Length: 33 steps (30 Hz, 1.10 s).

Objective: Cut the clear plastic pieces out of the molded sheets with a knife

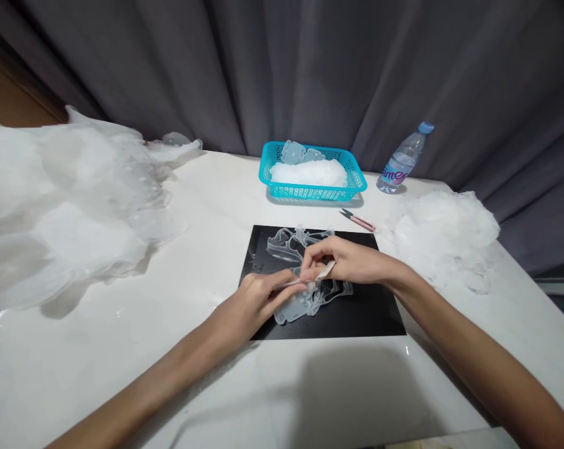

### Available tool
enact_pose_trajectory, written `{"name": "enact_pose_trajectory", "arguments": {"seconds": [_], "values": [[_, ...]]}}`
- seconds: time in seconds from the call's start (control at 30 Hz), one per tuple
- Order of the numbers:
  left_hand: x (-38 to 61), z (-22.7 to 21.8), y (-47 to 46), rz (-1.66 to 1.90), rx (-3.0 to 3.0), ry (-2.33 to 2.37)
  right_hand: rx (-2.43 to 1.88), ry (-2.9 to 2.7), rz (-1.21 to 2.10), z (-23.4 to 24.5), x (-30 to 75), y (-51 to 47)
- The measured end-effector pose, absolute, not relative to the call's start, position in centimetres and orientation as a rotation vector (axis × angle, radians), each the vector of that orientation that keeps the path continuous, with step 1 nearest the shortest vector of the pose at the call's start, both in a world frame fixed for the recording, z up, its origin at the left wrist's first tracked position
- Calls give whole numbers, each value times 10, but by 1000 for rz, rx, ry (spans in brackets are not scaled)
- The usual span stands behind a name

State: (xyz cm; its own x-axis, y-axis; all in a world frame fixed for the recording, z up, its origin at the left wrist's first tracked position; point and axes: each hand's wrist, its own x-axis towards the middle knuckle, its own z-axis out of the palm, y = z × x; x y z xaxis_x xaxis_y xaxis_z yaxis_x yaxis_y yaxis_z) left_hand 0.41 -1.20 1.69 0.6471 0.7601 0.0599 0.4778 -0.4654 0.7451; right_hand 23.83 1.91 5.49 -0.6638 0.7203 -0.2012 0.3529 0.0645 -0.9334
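On a black mat in the middle of the white table lies a translucent plastic sheet with cut-out shapes. My left hand presses down on the near part of the sheet, fingers closed on its edge. My right hand pinches a small pale tool or strip against the sheet, right beside the left fingertips. What exactly the right fingers hold is too small to make out.
A teal basket with clear plastic pieces stands behind the mat. Small pink snips lie beside it. A water bottle stands at the back right. Heaps of clear plastic lie at the left and right. Grey curtain behind.
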Motion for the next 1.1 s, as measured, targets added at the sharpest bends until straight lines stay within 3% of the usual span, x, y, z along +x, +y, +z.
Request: {"name": "enact_pose_trajectory", "arguments": {"seconds": [0.07,0.2,0.33,0.57,0.77,1.1], "values": [[7,19,-18,536,2381,860,-1143,-2161,1466,54,238,16],[14,17,-32,640,2917,644,-1454,-2310,808,38,237,15],[7,9,-32,687,2783,748,-1552,-2315,521,21,240,20],[-4,9,-18,657,2214,994,-1270,-2253,594,50,260,14],[-6,11,-18,650,2187,1007,-928,-2394,1042,52,258,5],[4,21,-11,656,1853,995,-934,-2392,1106,50,251,6]]}}
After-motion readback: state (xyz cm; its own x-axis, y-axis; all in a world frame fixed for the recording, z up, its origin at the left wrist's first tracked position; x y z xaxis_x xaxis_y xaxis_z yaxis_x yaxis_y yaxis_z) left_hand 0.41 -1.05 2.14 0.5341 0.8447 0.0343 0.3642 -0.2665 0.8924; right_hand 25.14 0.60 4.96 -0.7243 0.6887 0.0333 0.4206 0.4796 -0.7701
